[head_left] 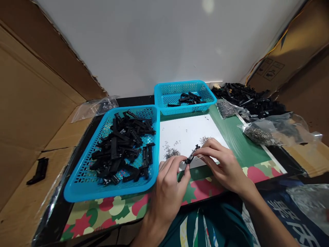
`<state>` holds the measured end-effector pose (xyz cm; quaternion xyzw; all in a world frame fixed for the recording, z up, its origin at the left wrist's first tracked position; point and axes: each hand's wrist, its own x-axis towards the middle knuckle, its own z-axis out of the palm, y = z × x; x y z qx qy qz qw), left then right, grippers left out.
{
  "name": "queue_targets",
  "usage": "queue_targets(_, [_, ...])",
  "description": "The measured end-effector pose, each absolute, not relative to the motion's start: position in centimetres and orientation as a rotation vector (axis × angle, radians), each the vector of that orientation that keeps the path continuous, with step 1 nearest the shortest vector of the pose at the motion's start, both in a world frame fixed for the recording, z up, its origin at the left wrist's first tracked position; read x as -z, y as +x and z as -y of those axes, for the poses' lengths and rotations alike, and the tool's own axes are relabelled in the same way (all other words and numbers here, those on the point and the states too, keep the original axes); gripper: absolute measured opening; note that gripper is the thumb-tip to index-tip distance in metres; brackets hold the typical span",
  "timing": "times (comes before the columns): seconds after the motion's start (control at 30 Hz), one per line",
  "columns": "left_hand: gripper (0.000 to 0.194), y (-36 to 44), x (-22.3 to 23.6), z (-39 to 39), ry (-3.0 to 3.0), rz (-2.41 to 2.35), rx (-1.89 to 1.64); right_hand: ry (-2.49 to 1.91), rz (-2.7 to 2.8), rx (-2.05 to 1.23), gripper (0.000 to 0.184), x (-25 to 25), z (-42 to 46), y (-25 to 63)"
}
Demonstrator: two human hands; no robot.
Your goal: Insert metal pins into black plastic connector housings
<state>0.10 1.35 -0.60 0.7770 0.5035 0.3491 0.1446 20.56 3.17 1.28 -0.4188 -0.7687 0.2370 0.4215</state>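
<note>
Here, the left hand (168, 185) pinches a small black plastic part (192, 156) at its lower end between thumb and forefinger, holding it tilted above the near edge of the white sheet (187, 132). The right hand (223, 164) meets it from the other side, fingers curled together, its fingertips pinching a thin metal pin (199, 158) against the part; whether the pin is already seated cannot be told. The part is slim, elongated and matte black, with a knobbed upper tip.

As a judgement of progress: the far blue basket (164, 99) holds only a few black pieces, while the near blue basket (77, 185), just left of the hands, is heaped with similar pieces, so most of the work appears to lie ahead. Small heaps of loose metal springs (171, 152) lie on the sheet near the hands. To the right sit clear bags of metal bits (258, 134) and a loose pile of black parts (246, 97). One stray black piece (38, 171) lies on the cardboard at far left.
</note>
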Motion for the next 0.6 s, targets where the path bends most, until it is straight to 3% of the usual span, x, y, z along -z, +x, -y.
queue_targets(0.3, [0.022,0.4,1.4,-1.1,2.37,-1.528,-0.909,-1.167,1.682,-0.587,0.023,-1.8,-4.3,20.1])
queue_targets(0.43, [0.023,0.6,1.4,-1.2,2.399,-1.509,-0.9,-1.211,1.385,-0.725,0.02,-1.7,-4.4,18.9])
queue_targets(0.6, [0.026,0.6,1.2,-1.3,2.441,-1.502,-0.89,-1.212,1.506,-0.942,0.006,-1.7,-5.1,17.6])
